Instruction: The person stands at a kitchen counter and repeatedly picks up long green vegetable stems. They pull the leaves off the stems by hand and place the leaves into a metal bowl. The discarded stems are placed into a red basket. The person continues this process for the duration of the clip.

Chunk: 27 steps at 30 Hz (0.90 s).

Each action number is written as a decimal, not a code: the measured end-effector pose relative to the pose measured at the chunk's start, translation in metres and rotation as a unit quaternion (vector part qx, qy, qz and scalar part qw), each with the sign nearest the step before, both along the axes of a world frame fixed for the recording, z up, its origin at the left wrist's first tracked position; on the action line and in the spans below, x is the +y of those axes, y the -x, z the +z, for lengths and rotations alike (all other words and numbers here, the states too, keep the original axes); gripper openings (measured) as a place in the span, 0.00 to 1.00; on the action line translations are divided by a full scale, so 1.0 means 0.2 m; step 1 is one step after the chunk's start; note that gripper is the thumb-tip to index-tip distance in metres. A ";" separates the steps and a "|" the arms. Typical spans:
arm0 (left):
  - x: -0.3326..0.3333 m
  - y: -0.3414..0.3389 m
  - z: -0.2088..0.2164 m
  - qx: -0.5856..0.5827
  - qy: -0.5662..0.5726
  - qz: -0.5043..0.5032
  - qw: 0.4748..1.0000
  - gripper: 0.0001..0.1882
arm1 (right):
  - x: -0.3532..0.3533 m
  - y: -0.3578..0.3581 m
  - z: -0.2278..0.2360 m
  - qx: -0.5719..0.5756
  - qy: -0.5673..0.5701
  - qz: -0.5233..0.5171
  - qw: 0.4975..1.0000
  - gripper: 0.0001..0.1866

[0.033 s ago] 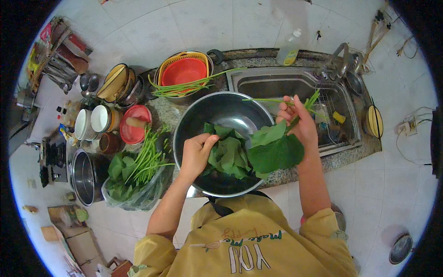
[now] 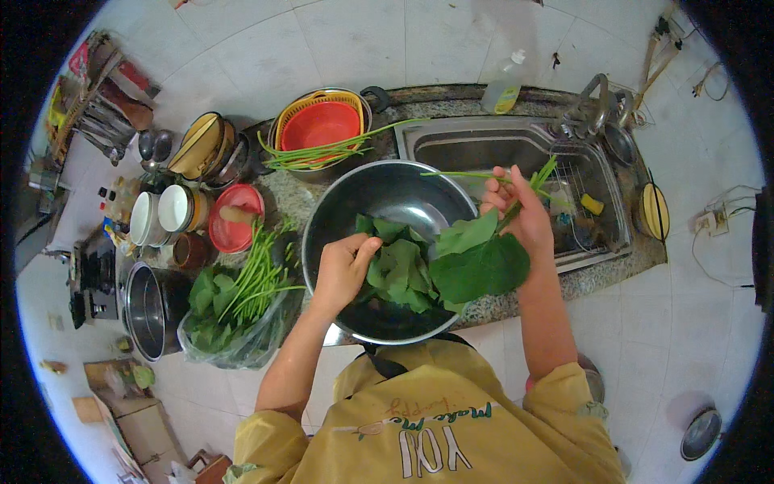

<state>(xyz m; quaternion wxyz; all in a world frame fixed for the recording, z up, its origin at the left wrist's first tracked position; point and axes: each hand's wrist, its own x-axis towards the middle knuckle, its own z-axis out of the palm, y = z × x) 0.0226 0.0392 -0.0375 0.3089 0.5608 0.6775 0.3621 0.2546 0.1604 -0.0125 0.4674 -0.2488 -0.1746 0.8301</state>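
Stems point(image 2: 546, 170) gripped in right hand point(image 2: 526, 216), leaves point(image 2: 484, 266) beside it partly over bowl point(image 2: 343, 206), left hand point(image 2: 343, 268) curled against leaf pile point(image 2: 401, 276), grip unclear

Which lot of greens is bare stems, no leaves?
The stems laid across the near side of the red basket; no leaves show on them. The greens in the steel bowl, plastic bag and right hand all show leaves.

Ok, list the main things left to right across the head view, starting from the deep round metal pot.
Deep round metal pot, clear plastic bag of leafy green stems, large round steel bowl, right hand, small yellow sponge, white wall socket.
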 end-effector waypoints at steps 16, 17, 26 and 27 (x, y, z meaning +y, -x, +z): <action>0.05 -0.26 0.25 -0.026 -0.153 -0.070 0.985 0.07 | -0.10 0.16 0.13 -0.077 -0.111 0.003 0.991 0.12; 0.04 -0.25 0.24 -0.043 -0.182 -0.052 0.981 0.05 | -0.10 0.17 0.13 -0.094 -0.131 0.006 0.987 0.11; -0.06 -0.04 0.25 -0.136 -0.084 0.049 0.986 0.09 | -0.21 0.23 0.15 -0.297 -0.244 0.110 0.917 0.10; -0.07 -0.03 0.26 -0.128 -0.085 0.057 0.986 0.09 | -0.21 0.23 0.16 -0.305 -0.254 0.136 0.908 0.09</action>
